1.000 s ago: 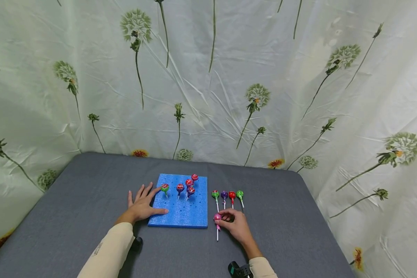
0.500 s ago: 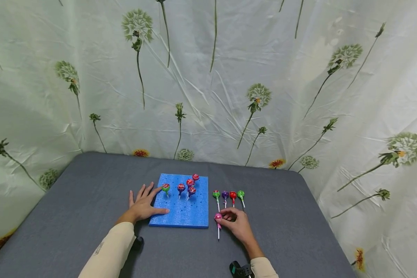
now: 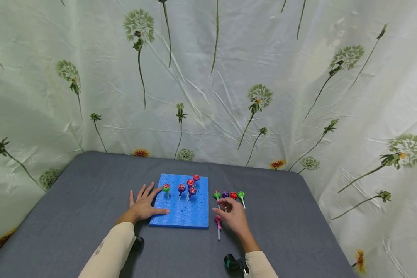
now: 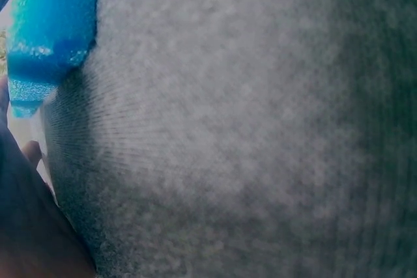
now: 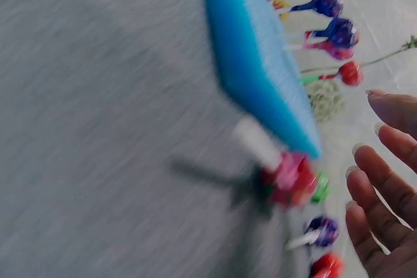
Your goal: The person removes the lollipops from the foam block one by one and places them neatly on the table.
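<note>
Grey table (image 3: 285, 227) — pink lollipop (image 3: 218, 224), blue board (image 3: 189, 219)

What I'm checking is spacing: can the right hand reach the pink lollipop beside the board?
Probably yes: the right hand is empty and close, with nothing visible between it and the pink lollipop.

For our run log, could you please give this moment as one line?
left hand: touches blue board | right hand: holds nothing | pink lollipop: lies on table
</note>
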{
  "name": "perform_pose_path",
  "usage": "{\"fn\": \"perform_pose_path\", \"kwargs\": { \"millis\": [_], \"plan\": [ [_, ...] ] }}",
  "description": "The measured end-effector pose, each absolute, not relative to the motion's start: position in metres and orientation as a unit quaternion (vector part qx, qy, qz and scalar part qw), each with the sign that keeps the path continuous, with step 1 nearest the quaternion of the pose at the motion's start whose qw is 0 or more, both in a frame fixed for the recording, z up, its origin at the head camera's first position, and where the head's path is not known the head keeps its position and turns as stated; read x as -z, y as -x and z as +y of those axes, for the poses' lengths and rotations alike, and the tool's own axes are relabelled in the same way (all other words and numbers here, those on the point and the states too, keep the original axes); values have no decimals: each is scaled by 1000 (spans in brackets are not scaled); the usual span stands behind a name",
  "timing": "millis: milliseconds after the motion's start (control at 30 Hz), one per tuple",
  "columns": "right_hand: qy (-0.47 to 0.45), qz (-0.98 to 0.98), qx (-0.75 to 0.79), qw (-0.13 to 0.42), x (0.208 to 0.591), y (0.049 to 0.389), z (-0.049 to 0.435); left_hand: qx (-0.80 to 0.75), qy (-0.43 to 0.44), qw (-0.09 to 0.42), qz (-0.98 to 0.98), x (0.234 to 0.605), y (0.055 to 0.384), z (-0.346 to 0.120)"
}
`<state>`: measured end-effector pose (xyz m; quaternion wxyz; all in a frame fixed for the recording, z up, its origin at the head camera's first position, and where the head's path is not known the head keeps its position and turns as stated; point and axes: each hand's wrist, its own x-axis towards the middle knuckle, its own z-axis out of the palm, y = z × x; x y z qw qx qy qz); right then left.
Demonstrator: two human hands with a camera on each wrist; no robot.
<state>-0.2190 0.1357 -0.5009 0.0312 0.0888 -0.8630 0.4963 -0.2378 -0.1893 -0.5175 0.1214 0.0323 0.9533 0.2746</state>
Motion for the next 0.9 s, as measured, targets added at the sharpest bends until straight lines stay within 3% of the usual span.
{"fn": "perform_pose_path", "kwargs": {
  "millis": [567,900],
  "plan": [
    [-130,-835,-534,-11,485,255,87,-275,-33,116,954,521,237,-189],
    [-99,-829,-549,-38,485,259,64,-271,-29,115,955,520,239,-188]
  ]
}}
